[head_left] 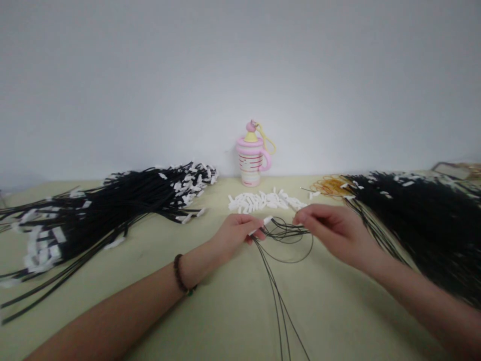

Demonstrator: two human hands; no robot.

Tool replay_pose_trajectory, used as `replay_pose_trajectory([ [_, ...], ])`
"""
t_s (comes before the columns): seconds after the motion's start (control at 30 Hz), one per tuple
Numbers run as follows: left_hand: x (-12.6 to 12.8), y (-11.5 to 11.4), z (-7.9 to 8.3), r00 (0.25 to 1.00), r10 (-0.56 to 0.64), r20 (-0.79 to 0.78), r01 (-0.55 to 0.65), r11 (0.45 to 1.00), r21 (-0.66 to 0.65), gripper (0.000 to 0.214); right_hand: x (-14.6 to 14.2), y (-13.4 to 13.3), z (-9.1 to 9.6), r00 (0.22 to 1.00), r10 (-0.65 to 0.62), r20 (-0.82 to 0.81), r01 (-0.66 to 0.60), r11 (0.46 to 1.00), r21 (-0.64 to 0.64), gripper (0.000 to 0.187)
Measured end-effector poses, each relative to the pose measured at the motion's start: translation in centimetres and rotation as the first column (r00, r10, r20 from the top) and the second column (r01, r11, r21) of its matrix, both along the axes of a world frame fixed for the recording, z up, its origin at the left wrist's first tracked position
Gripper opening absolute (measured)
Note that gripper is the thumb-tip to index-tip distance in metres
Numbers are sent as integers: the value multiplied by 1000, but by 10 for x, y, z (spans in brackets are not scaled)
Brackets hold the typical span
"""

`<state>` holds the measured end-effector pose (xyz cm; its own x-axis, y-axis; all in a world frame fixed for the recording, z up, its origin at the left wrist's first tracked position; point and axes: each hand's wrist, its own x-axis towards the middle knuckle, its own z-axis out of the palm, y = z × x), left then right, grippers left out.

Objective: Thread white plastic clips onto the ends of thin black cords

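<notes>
My left hand (240,228) is closed, thumb and fingers pinching a small white sleeve-like piece (267,220) and thin black cords (280,311). The cords loop to the right in front of the fingers, and several strands hang down toward the near edge of the view. My right hand (334,228) is pinched shut at the right end of the loops, close to the cords. A thin pale shaft (290,204) seems to stick out of its fingertips up to the left; blur hides what it is. Just beyond both hands lies a pile of small white pieces (259,200).
A large bundle of black cords with white tips (139,195) lies at the left, another black bundle (417,220) at the right. Orange thread (330,185) lies beside the right bundle. A pink-and-white cup-shaped ornament (250,160) stands by the wall on the pale green tabletop (210,321).
</notes>
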<state>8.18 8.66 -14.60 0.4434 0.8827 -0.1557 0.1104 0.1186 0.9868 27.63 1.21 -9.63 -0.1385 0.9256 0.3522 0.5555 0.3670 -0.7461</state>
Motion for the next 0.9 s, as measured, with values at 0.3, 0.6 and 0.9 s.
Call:
replay_pose_trajectory([
  [0.3,-1,2,-5,996,62,71,-62,998,-1,26,-33,-4,-61,971,31,235,-26,999,-22,22],
  [0.6,0,1,-3,998,39,51,-41,999,23,27,-33,0,-61,979,26,202,-7,996,-93,24],
  [0.9,0,2,-6,997,49,57,-51,998,35,27,-31,0,-64,988,11,152,6,993,-114,25],
])
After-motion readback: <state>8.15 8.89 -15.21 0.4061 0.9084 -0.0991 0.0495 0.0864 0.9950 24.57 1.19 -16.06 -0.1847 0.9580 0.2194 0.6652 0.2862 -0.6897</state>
